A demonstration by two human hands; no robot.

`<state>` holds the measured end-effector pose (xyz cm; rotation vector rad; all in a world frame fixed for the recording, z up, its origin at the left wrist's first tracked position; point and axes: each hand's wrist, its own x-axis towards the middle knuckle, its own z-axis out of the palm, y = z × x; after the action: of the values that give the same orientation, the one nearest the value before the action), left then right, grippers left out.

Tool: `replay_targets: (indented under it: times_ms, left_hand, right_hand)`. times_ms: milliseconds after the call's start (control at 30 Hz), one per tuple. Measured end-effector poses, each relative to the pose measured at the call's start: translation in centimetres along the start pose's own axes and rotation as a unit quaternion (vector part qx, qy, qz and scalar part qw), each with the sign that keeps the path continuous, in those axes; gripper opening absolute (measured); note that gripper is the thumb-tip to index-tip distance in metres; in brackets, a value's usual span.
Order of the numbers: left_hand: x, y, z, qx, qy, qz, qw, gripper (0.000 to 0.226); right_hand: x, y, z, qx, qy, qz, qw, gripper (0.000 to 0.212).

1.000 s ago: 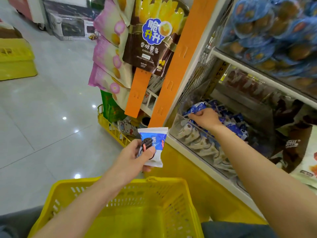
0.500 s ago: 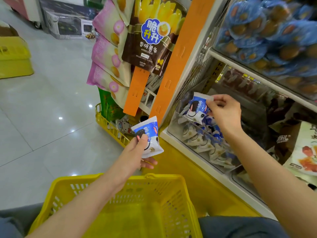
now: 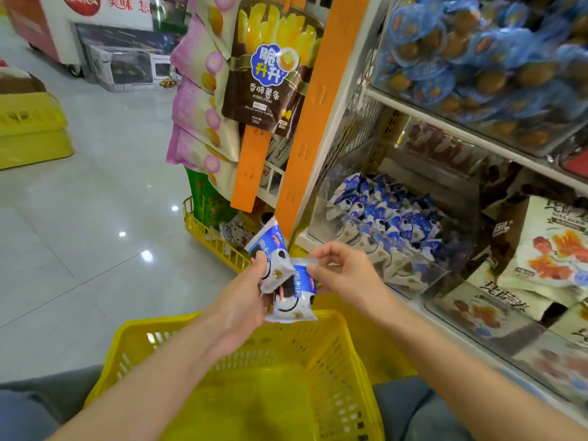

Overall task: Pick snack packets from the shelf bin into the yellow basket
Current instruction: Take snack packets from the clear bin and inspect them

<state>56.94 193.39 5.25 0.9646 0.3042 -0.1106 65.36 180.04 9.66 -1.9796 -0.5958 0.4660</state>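
Transfer step: left grip (image 3: 246, 302) curled round one cookie packet (image 3: 266, 248), right grip (image 3: 346, 275) pinching second packet (image 3: 294, 303) over yellow basket (image 3: 321, 342). Next, likely: drop both, then reach into shelf bin (image 3: 413, 275).

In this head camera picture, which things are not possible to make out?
Head view only:
- Yellow basket: near end cut off by the bottom edge, forearms cross it; contents uncertain.
- Left hand: fingers mostly hidden behind its packet.
- Second packet, pinched by the right hand: small print blurred.
- Shelf bin: lower packets blurred behind its clear wall; no count possible.
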Motion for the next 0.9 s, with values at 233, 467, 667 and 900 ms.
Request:
replay_targets:
  times_ms: [233, 467, 667, 900]
  left_hand:
    - [-1.5, 0.0, 0.0, 0.117, 0.007, -0.018, 0.993, 0.035]
    - [-1.6, -0.3, 0.0, 0.194, -0.028, -0.008, 0.981, 0.026]
    - [-0.9, 0.2, -0.2, 0.130, 0.064, 0.011, 0.989, 0.023]
    - [-0.1, 0.9, 0.3, 0.067, 0.040, -0.007, 0.997, 0.014]
  right_hand:
    - [-0.7, -0.6, 1.0, -0.030, -0.063, 0.021, 0.997, 0.031]
    - [-0.2, -1.2, 0.1, 0.001, 0.004, -0.003, 1.000, 0.008]
    - [3.5, -2.6, -5.7, -0.034, 0.239, -0.073, 0.968, 0.014]
    - [11.1, 0.3, -9.1, -0.226, 0.249, 0.089, 0.938, 0.033]
